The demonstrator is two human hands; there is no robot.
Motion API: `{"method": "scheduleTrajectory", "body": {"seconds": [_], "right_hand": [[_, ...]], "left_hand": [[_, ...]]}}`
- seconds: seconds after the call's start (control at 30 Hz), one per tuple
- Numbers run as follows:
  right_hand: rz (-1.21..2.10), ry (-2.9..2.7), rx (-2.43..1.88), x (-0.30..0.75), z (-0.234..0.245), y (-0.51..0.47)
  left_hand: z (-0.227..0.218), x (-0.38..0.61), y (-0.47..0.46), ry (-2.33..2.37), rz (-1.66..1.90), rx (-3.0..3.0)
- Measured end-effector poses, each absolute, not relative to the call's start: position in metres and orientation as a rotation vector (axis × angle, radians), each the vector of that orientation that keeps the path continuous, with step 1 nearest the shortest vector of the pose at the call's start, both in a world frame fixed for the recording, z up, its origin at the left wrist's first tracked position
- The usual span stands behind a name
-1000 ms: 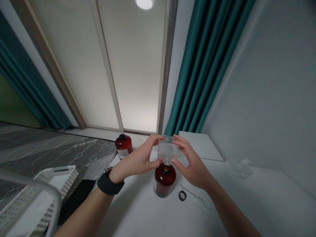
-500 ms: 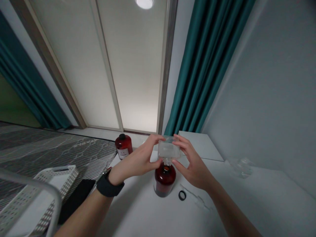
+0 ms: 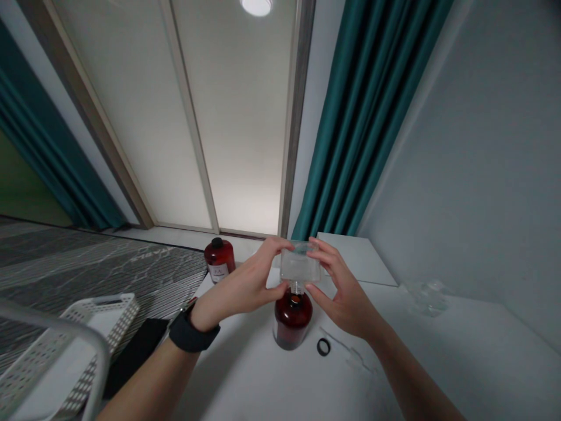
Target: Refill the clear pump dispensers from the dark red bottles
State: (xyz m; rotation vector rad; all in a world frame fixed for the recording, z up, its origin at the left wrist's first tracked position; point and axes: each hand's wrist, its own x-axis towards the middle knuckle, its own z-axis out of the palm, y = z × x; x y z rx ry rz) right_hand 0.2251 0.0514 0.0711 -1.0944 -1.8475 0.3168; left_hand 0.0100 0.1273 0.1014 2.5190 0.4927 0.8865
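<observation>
Both hands grip a clear glass bottle [image 3: 300, 268], turned upside down with its neck pointing down. My left hand [image 3: 256, 278] has fingers and thumb closed on its left side, and my right hand [image 3: 339, 289] does the same on the right. Just beneath, a dark red bottle [image 3: 293, 321] stands upright and uncapped on the white table [image 3: 245, 374]. The clear neck is at the red bottle's mouth; whether it goes inside is hard to tell. Close to the red bottle's base lies a black ring [image 3: 323, 347].
Another red bottle [image 3: 220, 260] with a black cap and white label stands at the back left. A clear glass vessel [image 3: 432, 298] sits on the right by the wall. A white perforated basket [image 3: 118, 327] and a black flat object [image 3: 135, 356] are at the lower left.
Almost nothing differs. Both hands still hold the inverted clear bottle over the red bottle, and its level inside looks about the same.
</observation>
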Motion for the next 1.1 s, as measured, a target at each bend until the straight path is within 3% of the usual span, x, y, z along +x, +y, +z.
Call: {"method": "scheduleTrajectory", "body": {"seconds": [1.1], "right_hand": [[0.295,-1.842,-1.044,0.2236,0.0723,0.0512]], "left_hand": [[0.1027,0.0095,0.1282,0.461,0.905,2.542]]}}
